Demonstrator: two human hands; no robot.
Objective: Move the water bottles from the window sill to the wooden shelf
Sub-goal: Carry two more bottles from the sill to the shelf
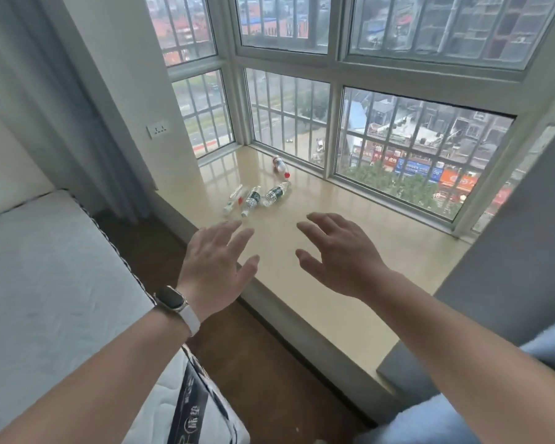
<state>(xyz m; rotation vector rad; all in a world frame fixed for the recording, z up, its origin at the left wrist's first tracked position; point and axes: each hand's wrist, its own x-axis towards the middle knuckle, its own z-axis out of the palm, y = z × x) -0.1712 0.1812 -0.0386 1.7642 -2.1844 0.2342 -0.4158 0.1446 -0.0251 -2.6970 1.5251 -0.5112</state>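
Several clear plastic water bottles lie on their sides on the beige window sill (pixel 350 251). Two dark-labelled bottles (pixel 252 200) (pixel 275 194) lie side by side, a red-labelled bottle (pixel 234 198) lies to their left, and another red-capped bottle (pixel 281 166) lies farther back by the glass. My left hand (pixel 217 267) and my right hand (pixel 337 254) hover over the sill's near part, short of the bottles, both with fingers spread and holding nothing. The left wrist wears a watch (pixel 170 299). The wooden shelf is out of view.
A white mattress (pixel 52 283) fills the left side, separated from the sill by a strip of dark wood floor (pixel 247 363). Barred windows (pixel 398 149) close off the sill's back and left. A grey curtain (pixel 507 245) hangs on the right, and a wall socket (pixel 157 128) sits on the left wall.
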